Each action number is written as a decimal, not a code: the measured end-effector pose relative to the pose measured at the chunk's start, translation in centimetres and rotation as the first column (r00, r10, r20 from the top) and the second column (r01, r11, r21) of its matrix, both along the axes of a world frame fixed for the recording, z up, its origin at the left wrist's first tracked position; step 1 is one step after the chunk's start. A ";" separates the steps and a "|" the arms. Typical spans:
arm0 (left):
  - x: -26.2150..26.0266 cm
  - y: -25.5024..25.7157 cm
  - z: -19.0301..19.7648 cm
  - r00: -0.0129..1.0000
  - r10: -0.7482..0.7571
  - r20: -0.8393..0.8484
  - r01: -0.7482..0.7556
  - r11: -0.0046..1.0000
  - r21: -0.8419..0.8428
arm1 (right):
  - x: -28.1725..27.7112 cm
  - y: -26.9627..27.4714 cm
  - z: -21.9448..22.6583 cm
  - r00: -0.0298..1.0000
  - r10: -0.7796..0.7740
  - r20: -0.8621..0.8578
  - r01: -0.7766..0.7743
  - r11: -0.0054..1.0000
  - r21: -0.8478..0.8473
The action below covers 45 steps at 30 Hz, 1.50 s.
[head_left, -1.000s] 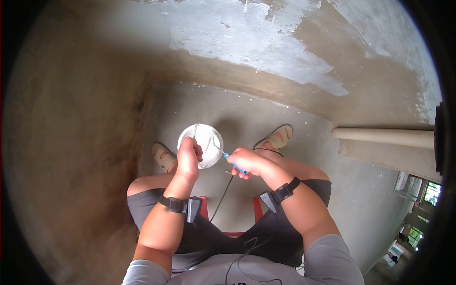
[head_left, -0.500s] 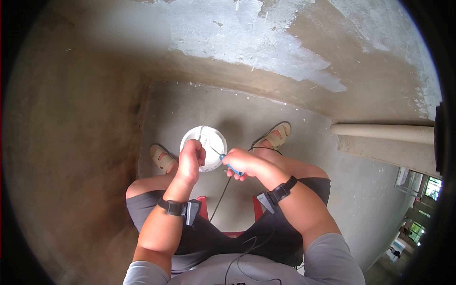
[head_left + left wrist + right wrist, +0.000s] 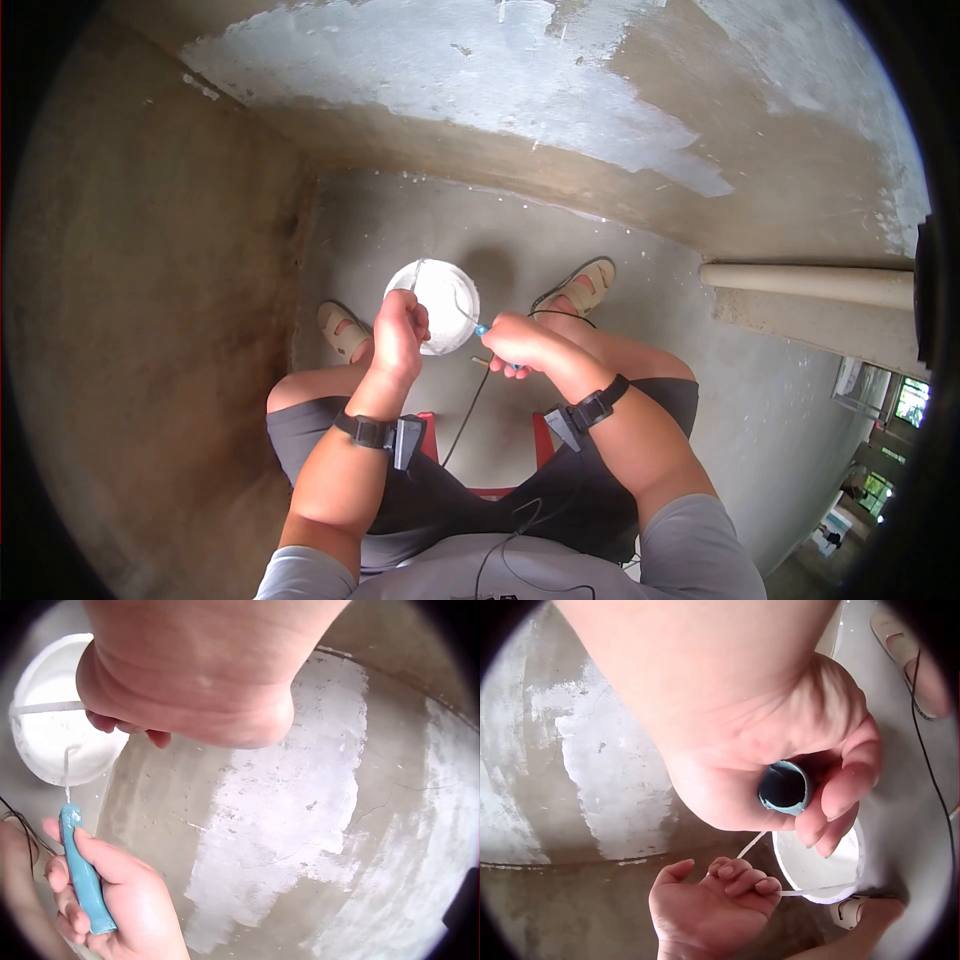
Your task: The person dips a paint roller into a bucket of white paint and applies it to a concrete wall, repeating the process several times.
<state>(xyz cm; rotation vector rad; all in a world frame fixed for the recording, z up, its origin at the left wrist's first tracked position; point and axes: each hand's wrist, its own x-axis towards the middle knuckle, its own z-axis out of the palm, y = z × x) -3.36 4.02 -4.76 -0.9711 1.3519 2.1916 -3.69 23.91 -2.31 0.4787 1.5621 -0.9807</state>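
In the head view my left hand (image 3: 402,335) grips the strap handle (image 3: 418,274) of a white bucket (image 3: 445,342). The same bucket (image 3: 46,766) is at the left of the left wrist view, white inside. My right hand (image 3: 518,342) holds a paint roller by its blue handle (image 3: 88,882), fingers curled round the grip. Its thin bent metal rod (image 3: 67,776) reaches over the rim into the bucket. The roller's head does not show against the white inside. The hollow butt (image 3: 786,787) of the handle faces the right wrist camera, near my palm.
Sandalled feet (image 3: 345,332) flank the bucket on the grey floor (image 3: 380,215). A wall with patchy white coating (image 3: 480,70) rises in front, a brown wall (image 3: 150,250) at left. A pale pipe (image 3: 810,282) runs along the right. A black cable (image 3: 468,415) crosses the floor.
My right hand with the roller went slightly left, then back right. The rod has shifted inside the bucket. The bucket has moved slightly right, while my left hand keeps its hold.
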 end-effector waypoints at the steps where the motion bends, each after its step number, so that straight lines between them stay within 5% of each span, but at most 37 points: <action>1: 0.0 0.1 0.2 1.000 0.008 0.009 -0.008 1.000 -0.020 | 0.0 0.1 0.1 1.000 -0.002 0.000 0.002 1.000 -0.007; 8: 0.2 0.1 -0.5 1.000 -0.015 0.005 0.015 0.999 -0.039 | -0.1 0.2 0.2 1.000 0.002 -0.014 -0.002 1.000 -0.010; 14: 0.4 1.2 1.2 0.982 -0.181 -0.057 0.178 0.983 -0.050 | -0.5 -0.7 0.1 0.999 -0.041 0.019 0.041 0.998 -0.044; 23: 0.1 0.5 2.4 0.964 -0.244 -0.105 0.249 0.968 0.029 | -1.4 -0.8 -0.6 0.973 -0.217 0.072 0.225 0.967 -0.121; 35: 0.2 0.2 1.6 0.982 -0.159 -0.106 0.160 0.987 0.002 | -0.9 -1.0 -1.4 0.960 -0.269 0.073 0.274 0.959 -0.069; 37: 0.1 0.4 1.8 0.981 -0.158 -0.114 0.158 0.987 -0.006 | -0.8 -1.5 -2.1 0.841 -0.505 0.196 0.521 0.853 -0.038; 40: 0.2 0.7 1.9 0.979 -0.169 -0.117 0.169 0.986 -0.004 | -0.7 -1.7 -2.3 0.779 -0.588 0.217 0.610 0.791 -0.045; 44: 0.1 0.7 2.0 0.973 -0.179 -0.144 0.178 0.984 -0.018 | -0.8 -2.2 -1.1 0.835 -0.540 0.107 0.544 0.839 -0.004; 45: 0.1 0.6 2.0 0.971 -0.185 -0.150 0.182 0.983 -0.031 | -0.9 -2.1 -1.1 0.918 -0.396 0.022 0.396 0.918 0.007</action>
